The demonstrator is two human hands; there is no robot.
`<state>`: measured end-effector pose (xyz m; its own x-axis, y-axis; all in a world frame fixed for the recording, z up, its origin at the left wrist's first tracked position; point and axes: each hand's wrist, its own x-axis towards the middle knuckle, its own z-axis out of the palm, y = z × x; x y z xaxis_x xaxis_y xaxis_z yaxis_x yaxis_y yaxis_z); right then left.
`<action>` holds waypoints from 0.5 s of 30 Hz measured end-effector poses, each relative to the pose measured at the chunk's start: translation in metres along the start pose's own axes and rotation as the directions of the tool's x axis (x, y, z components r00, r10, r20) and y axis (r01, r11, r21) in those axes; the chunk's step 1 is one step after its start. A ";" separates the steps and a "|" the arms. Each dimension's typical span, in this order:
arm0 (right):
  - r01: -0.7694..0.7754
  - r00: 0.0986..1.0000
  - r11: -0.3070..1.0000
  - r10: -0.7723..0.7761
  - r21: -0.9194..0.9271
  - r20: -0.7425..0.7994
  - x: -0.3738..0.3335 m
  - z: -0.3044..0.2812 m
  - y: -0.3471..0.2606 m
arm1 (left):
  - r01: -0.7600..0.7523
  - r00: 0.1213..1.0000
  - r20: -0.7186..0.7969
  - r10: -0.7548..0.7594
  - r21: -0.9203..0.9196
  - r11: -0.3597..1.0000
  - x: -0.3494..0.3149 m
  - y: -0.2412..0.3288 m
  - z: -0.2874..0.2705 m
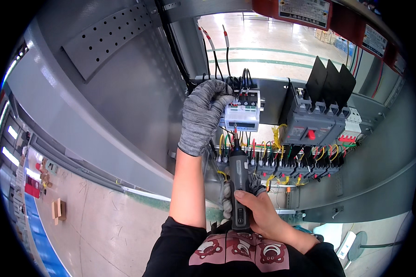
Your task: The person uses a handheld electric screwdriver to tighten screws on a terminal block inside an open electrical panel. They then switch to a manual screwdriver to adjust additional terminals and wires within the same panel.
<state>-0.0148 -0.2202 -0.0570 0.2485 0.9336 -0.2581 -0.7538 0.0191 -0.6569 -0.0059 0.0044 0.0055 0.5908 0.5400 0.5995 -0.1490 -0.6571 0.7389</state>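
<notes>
Head view. Item one: a white meter module (pixel 241 118) with a dark display and black terminals, mounted immediately right of the left hand's fingers. Black wires (pixel 247 78) rise from its top, beside those fingertips. Left hand (pixel 199 115), in grey knit glove: fingers curled, thumb and forefinger close together at the terminals' left end; whether a wire is pinched between them cannot be told. Electric screwdriver (pixel 239 168), dark grey, tip up at the module's lower front; contact cannot be told. Right hand (pixel 263 212): fingers closed around the screwdriver's body, bare thumb along its near face. Right of both hands' fingers: a large grey breaker (pixel 305 124) with red toggle. Beyond and right of the right fingers: a row of small breakers (pixel 300 166) with coloured wires.
</notes>
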 end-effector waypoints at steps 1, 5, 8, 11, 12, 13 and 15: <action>-0.010 1.000 1.000 0.010 -0.002 -0.004 0.001 0.001 0.000 | -0.041 0.999 -0.017 0.041 0.033 0.999 0.000 0.000 0.000; -0.034 0.999 0.999 0.034 -0.009 0.020 0.004 0.000 0.000 | -0.123 0.992 -0.007 0.125 0.115 0.986 0.000 -0.012 -0.001; -0.057 0.998 0.998 0.057 -0.001 0.026 0.005 -0.001 -0.001 | -0.149 0.987 -0.019 0.157 0.227 0.962 -0.001 -0.007 -0.002; -0.046 0.999 0.999 0.046 0.000 0.015 0.007 -0.002 -0.003 | 0.016 1.000 0.018 -0.017 0.063 0.998 -0.001 0.004 -0.002; -0.035 0.999 0.999 0.035 -0.001 0.012 0.008 -0.003 -0.003 | 0.088 0.995 0.041 -0.088 -0.003 0.996 0.002 0.007 -0.002; -0.036 0.999 0.999 0.036 0.002 0.004 0.008 -0.002 -0.003 | 0.115 0.992 0.052 -0.112 -0.061 0.991 0.003 0.007 -0.002; -0.037 0.999 0.999 0.037 0.008 -0.012 0.008 -0.002 -0.003 | 0.084 0.995 0.056 -0.083 -0.004 0.996 0.006 0.008 -0.003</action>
<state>-0.0098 -0.2129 -0.0585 0.2272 0.9294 -0.2907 -0.7673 -0.0130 -0.6412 -0.0058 0.0037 0.0153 0.6445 0.5628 0.5176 -0.1019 -0.6076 0.7877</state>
